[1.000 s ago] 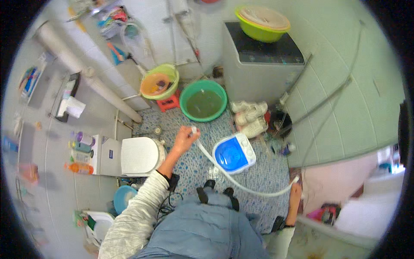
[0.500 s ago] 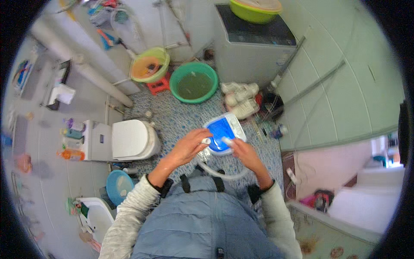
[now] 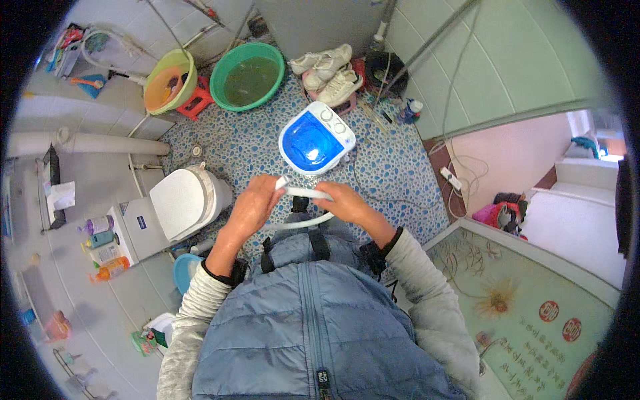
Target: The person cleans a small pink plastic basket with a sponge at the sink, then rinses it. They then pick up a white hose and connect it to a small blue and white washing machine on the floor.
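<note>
Clock centred on the hands, 12 at top of view. I have the left hand (image 3: 255,205) clamped on a white hose (image 3: 305,193), close to its end fitting; the right hand (image 3: 343,201) also clamps it, opposite. The hose runs between them, with a slack loop at 6, before the jacket. I judge it light and flexible, probably slippery if wet, not fragile; best grip just behind the fitting.

Containers: mini washing machine (image 3: 317,138) at 12, blue lid down, contents unclear to me. Green basin (image 3: 241,107) at 11 holds murky water. Between 10 and 11, a yellow-green basin (image 3: 189,77), on a red stool (image 3: 197,103), contains an orange basin (image 3: 157,81) with small dark and yellow items. Black bin (image 3: 387,70) at 1; contents unresolved. Blue basin (image 3: 182,275) at 8, partly hidden by the sleeve.
</note>
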The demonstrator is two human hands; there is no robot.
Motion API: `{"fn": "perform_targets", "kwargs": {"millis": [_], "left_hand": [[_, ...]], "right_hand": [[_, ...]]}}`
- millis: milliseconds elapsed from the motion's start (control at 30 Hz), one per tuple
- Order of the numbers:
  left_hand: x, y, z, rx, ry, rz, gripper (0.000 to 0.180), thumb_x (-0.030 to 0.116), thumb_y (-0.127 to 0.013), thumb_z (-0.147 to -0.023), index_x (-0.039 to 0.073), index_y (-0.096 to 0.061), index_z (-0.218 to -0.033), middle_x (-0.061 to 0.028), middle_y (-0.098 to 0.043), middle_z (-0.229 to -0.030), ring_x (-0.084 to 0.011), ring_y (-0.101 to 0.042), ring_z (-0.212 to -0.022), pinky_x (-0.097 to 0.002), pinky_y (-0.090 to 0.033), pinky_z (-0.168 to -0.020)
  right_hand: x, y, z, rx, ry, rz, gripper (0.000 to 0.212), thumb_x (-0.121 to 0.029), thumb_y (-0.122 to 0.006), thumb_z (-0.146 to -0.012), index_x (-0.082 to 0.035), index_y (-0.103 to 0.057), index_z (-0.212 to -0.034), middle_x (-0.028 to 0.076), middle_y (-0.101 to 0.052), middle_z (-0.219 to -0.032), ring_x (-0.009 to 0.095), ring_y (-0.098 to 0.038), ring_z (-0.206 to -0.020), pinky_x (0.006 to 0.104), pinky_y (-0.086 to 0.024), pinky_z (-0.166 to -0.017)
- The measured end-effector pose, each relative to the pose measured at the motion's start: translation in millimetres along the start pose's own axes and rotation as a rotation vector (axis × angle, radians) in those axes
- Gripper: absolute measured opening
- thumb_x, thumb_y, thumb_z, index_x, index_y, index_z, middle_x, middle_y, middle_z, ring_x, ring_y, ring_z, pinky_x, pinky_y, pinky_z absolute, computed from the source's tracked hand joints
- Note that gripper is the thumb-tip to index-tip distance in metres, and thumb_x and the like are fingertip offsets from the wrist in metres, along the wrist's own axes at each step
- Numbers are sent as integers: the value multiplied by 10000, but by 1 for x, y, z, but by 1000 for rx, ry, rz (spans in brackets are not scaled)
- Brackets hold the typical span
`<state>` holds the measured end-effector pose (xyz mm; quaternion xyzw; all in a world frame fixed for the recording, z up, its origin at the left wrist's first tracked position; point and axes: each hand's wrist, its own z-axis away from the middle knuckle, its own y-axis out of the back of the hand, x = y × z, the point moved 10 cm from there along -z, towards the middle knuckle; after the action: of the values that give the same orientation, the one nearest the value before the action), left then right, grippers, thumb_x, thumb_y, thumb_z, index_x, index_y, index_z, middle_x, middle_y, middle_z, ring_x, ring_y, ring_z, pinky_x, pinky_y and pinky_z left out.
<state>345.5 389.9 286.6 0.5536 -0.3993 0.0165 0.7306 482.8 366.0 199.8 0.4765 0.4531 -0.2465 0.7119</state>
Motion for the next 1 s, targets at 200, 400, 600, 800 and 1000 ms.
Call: {"fn": "perform_targets", "kwargs": {"millis": [200,400,600,800,1000], "left_hand": [[23,-32,-9,-169,-184,-121,271,233,-620,-878,35,-547,-1047,-156,-585,-910,-383,-566,-838,-460,-454,-711],[17,-58,-13,-298,-23,-87,296,287,-622,-876,49,-560,-1040,-185,-609,-910,-396,-595,-828,-466,-468,-668],[-44,-47,-14,-281,134,-85,346,328,-634,-865,42,-573,-1049,-217,-643,-888,-402,-625,-817,-468,-482,-677],[-175,-23,19,-213,246,-233,470,406,-655,-828,-8,-592,-1041,-188,-654,-762,-343,-650,-725,-437,-497,-641],[-345,16,131,-76,839,206,292,272,-650,-801,2,-592,-894,-85,-599,-616,-161,-571,-476,-289,-475,-429]], "right_hand": [[-10,3,13,109,106,-111,230,-210,-630,-849,-45,-596,-1006,160,-618,-883,367,-603,-849,441,-462,-708],[-5,0,20,67,96,-62,314,-248,-653,-830,-69,-596,-1082,130,-599,-1045,335,-580,-975,428,-474,-796],[115,45,69,383,-106,-222,351,-242,-667,-832,-78,-611,-1136,135,-616,-1063,284,-627,-936,369,-508,-804],[328,13,278,610,-732,-411,263,-260,-625,-887,-49,-645,-1042,60,-656,-875,180,-612,-791,315,-483,-718],[388,-66,533,996,-1075,-960,237,-266,-594,-911,-84,-588,-1064,25,-599,-743,124,-575,-606,283,-474,-521]]}}
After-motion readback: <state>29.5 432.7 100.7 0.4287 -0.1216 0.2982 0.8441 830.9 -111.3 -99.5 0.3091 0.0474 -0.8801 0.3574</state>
